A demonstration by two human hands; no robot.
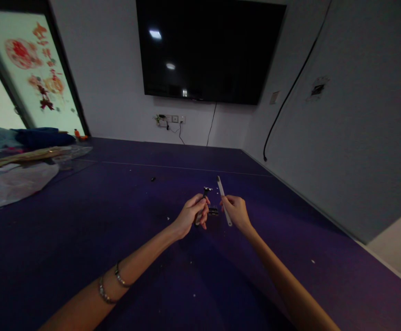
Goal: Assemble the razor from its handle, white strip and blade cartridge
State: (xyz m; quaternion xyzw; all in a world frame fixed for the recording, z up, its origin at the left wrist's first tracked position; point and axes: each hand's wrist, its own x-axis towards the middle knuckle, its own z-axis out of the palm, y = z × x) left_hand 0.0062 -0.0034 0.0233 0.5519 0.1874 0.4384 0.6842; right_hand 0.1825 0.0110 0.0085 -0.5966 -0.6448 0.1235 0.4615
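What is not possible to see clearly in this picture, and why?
In the head view:
razor-like tool: handle partly covered by the left hand;
white brush: grip partly hidden by the right hand;
black object between them: too small and dark to identify;
upper arms: cut off by the bottom edge.

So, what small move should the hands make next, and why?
Perhaps bring the slim white brush toward the dark-and-grey tool with a shiny metal head: the right hand holds the brush, the left hand holds the tool, and the two tips look close but apart.
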